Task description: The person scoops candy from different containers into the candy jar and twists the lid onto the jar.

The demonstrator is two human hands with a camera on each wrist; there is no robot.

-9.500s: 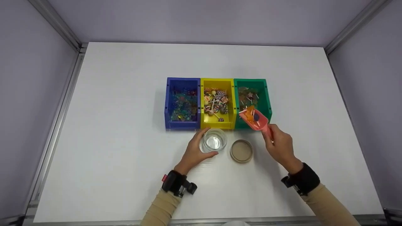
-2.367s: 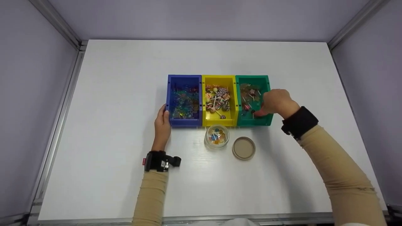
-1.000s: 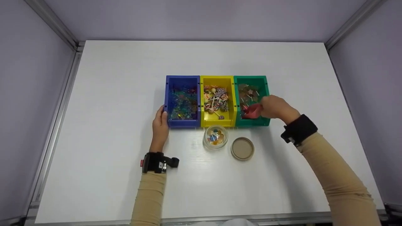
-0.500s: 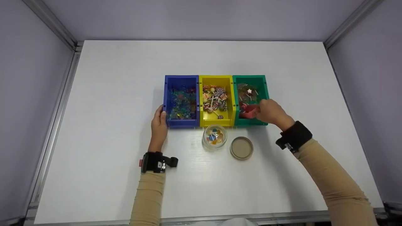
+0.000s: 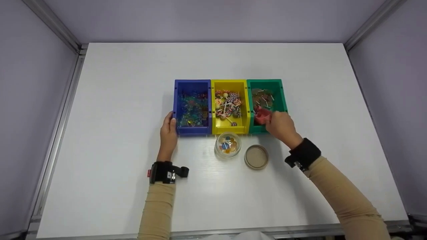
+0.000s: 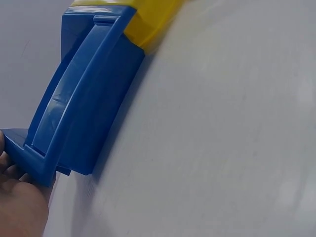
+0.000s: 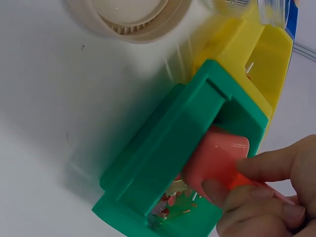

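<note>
My right hand (image 5: 283, 126) holds a pink scoop (image 5: 262, 116) by its handle, down inside the green bin (image 5: 267, 85) among small lollipop-like pieces. In the right wrist view, thumb and fingers pinch the scoop (image 7: 217, 155), whose underside faces the camera. My left hand (image 5: 168, 135) grips the front left corner of the blue bin (image 5: 193, 130); in the left wrist view its fingers curl beneath the corner. Between the hands stands a clear jar (image 5: 228, 155) with several colourful pieces inside. Its contents are untouched by either hand.
A yellow bin (image 5: 230, 130) with striped lollipops sits joined between the blue and green bins. The round beige lid (image 5: 256, 157) lies right of the jar, inner side up. The white table (image 5: 116, 116) is bordered by pale walls.
Earlier, my left hand held the empty jar; now the jar contains pieces and that hand grips the blue bin. Lately the right hand and scoop have shifted left within the green bin.
</note>
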